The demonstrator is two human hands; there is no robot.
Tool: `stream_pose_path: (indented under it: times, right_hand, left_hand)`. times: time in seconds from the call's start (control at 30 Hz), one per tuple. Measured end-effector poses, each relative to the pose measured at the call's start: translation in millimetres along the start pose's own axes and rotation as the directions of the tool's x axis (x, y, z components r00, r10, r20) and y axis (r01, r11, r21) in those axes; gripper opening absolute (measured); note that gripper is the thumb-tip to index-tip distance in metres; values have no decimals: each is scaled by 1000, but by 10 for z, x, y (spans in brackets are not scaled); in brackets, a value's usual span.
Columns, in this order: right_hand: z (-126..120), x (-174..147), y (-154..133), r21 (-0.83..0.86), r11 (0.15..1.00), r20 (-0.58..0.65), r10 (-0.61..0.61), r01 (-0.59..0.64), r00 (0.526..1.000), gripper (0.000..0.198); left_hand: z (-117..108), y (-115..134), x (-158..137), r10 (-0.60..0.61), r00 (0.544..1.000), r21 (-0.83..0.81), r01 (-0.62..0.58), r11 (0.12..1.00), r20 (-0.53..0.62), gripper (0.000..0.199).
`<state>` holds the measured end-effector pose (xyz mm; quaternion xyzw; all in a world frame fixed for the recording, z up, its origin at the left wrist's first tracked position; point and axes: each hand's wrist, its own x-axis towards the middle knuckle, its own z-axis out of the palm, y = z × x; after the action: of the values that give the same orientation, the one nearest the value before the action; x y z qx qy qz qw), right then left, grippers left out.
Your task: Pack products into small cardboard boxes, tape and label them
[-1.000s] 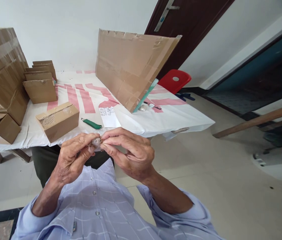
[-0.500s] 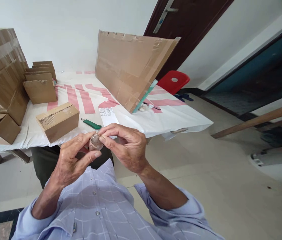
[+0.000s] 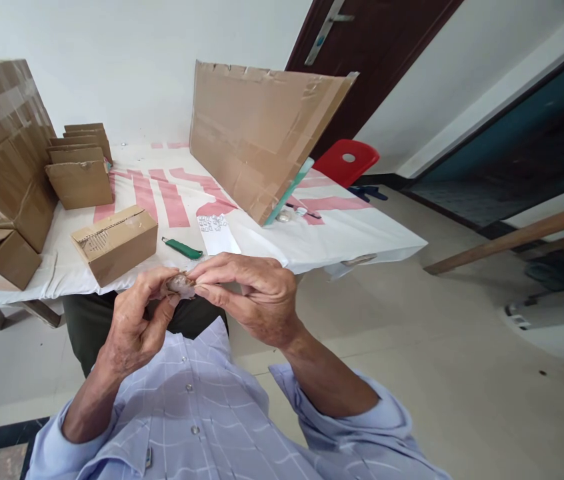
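Between my hands, just off the table's front edge, is a small, crinkled, see-through brownish object (image 3: pixel 181 285); its kind is not clear. My left hand (image 3: pixel 135 319) is closed around its left side, thumb below and fingers above. The right hand (image 3: pixel 257 297) pinches the object's right edge between thumb and fingertips. A green utility knife (image 3: pixel 182 248) lies on the table beyond the hands. Near it are a closed cardboard box (image 3: pixel 117 245) and a white paper (image 3: pixel 219 240) with small drawn or printed marks.
Large taped cartons (image 3: pixel 7 147) stand at the left of the cloth-covered table (image 3: pixel 357 233). Several upright cardboard pieces (image 3: pixel 79 177) stand beside them. A big cardboard panel (image 3: pixel 262 133) leans at the back. Behind the table's right end is a red chair (image 3: pixel 347 163).
The object has moved slightly left and turned between my hands. My left thumb has drawn in closer to the fingers, while the right hand keeps its pinch.
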<state>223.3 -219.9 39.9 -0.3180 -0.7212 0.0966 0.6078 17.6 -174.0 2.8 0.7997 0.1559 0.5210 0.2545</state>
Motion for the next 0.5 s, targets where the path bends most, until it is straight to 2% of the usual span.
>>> stream_pose_path:
  times: [0.3,0.4,0.5]
  right_hand:
    - [-26,-14,-13,-33,999,69,-12,14,998,13]
    - [-25,-8,-11,23,999,76,29,-30,997,14]
    - [-24,-4,28,122,982,88,133,-144,987,13]
  left_hand:
    - [-24,-82,-62,13,1000,-117,-12,993,7,45]
    - [-44,-65,-17,17,998,-200,-6,980,54,39]
    - [-62,-44,39,40,995,-280,-14,960,87,28]
